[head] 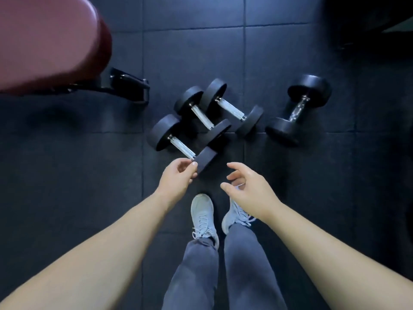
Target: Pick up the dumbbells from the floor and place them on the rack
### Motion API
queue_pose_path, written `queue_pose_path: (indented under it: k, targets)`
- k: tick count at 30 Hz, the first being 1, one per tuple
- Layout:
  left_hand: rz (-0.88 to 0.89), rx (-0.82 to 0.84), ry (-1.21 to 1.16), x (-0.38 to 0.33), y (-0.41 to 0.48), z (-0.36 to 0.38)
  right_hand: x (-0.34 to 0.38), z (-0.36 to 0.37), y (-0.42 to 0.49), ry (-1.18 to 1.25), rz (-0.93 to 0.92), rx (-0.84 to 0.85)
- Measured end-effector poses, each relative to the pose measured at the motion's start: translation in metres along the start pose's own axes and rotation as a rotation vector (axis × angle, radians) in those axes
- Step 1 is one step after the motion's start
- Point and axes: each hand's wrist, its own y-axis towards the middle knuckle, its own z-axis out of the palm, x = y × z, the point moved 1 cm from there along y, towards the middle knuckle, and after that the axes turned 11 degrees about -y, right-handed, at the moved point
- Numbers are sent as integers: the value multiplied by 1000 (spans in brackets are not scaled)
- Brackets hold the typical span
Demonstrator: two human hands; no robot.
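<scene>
Several black dumbbells with chrome handles lie on the dark rubber floor ahead of me. Three are bunched together: the nearest dumbbell (181, 148), a middle dumbbell (202, 117) and a farther dumbbell (231, 108). A thicker dumbbell (297, 109) lies apart to the right. My left hand (178, 179) hovers just above the near end of the nearest dumbbell, fingers loosely curled, holding nothing. My right hand (245, 189) is beside it, fingers spread, empty. No rack is in view.
A dark red padded bench (49, 41) with a black metal foot (131, 86) fills the upper left. My feet in light grey shoes (203, 217) stand just behind the dumbbells. A dark object (368, 19) sits at the top right.
</scene>
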Motion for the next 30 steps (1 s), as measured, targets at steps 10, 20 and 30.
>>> queue_pose_path:
  k: [10, 20, 30]
  targets:
    - [-145, -145, -185, 73, 168, -48, 27, 80, 221, -310, -164, 284]
    - [-78, -114, -506, 139, 294, -52, -3, 165, 345, -572, -167, 560]
    - [8, -116, -556, 139, 304, -50, -16, 177, 364, -393, -287, 566]
